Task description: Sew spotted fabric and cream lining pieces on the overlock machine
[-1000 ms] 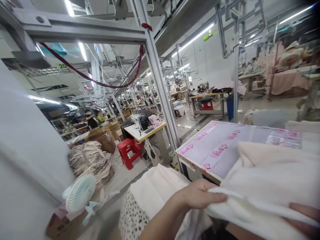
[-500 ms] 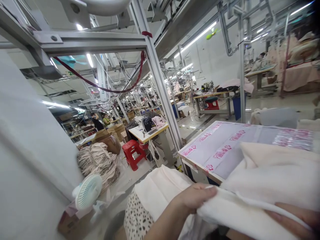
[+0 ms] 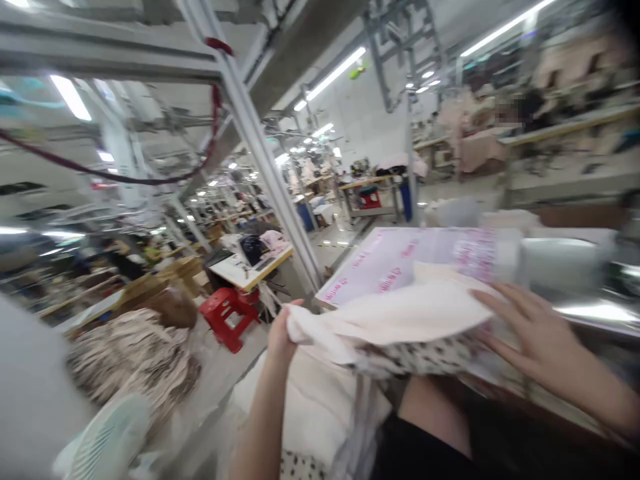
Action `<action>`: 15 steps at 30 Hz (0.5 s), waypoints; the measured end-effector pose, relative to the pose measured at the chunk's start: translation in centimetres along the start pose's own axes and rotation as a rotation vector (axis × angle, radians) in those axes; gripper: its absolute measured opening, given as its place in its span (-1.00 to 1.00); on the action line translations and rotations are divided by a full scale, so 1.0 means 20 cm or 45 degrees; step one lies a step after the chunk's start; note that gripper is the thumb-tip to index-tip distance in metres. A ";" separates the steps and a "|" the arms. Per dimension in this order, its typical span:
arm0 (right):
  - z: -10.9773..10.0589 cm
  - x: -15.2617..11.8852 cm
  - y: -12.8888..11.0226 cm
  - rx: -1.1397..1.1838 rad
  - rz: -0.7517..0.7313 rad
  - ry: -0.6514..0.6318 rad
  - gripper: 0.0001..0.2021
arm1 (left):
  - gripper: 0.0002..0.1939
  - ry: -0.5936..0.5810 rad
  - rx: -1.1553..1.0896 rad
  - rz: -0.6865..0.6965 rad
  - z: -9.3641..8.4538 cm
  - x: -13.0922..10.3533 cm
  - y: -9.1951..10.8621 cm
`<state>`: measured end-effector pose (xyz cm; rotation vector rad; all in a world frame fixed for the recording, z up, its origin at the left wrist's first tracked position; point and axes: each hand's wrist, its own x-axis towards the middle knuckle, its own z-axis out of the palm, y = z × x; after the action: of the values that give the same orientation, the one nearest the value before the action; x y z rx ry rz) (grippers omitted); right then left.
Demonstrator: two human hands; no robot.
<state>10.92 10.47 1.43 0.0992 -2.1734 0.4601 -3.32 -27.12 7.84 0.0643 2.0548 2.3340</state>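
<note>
My left hand [image 3: 283,331] is closed on one end of a pale cream cloth [image 3: 400,310]. The cloth stretches to the right above my lap, and a white underside with dark spots [image 3: 433,355] shows below it. My right hand [image 3: 533,333] lies at the cloth's other end, its fingers spread and their tips touching the edge. More pale cloth [image 3: 320,400] is heaped under my left forearm, with spotted fabric [image 3: 300,467] at its lower end. Motion blur softens both hands and the cloth.
A worktop covered in pink-printed film [image 3: 373,260] stands ahead, with shiny metal equipment [image 3: 600,280] to its right. At left are a red stool [image 3: 230,320], a fabric pile [image 3: 135,360] and a fan [image 3: 113,437]. A slanted metal post [image 3: 270,167] rises behind the worktop.
The view has swung to the right. My left hand still grips the cloth, now stretched crosswise, with its spotted side showing. My right hand has come into fuller view with fingers spread.
</note>
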 end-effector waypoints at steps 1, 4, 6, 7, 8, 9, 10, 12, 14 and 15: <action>0.00 0.00 -0.01 -0.106 -0.041 -0.065 -0.54 | -0.43 0.079 0.065 -0.009 -0.03 0.04 -0.04; 0.02 0.01 -0.07 -0.207 -0.038 -0.164 -0.59 | -0.44 0.234 0.260 0.037 -0.04 0.12 -0.17; 0.07 0.01 -0.10 -0.139 0.004 -0.234 -0.61 | -0.44 0.222 0.396 0.187 0.03 0.08 -0.26; 0.10 0.01 -0.12 -0.098 0.029 -0.279 -0.65 | -0.46 0.146 0.485 0.303 0.09 0.02 -0.30; 0.13 0.01 -0.15 -0.053 0.045 -0.320 -0.70 | -0.47 0.021 0.589 0.442 0.17 -0.04 -0.34; 0.15 0.01 -0.17 -0.009 0.054 -0.353 -0.75 | -0.46 -0.158 0.692 0.570 0.25 -0.12 -0.37; 0.18 0.02 -0.20 0.029 0.056 -0.373 -0.80 | -0.39 -0.346 0.753 0.647 0.35 -0.20 -0.41; 0.20 0.06 -0.26 0.096 0.036 -0.369 -0.88 | -0.14 -0.668 0.829 0.700 0.54 -0.34 -0.46; 0.20 0.13 -0.32 0.155 -0.011 -0.313 -0.93 | -0.09 -0.715 0.902 0.700 0.68 -0.41 -0.49; 0.18 0.17 -0.34 0.182 -0.046 -0.276 -0.94 | -0.14 -0.668 0.934 0.720 0.71 -0.41 -0.49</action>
<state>7.67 3.24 4.12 0.2777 -2.3437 0.6083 5.61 -12.19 -0.23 1.2469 2.6346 1.3289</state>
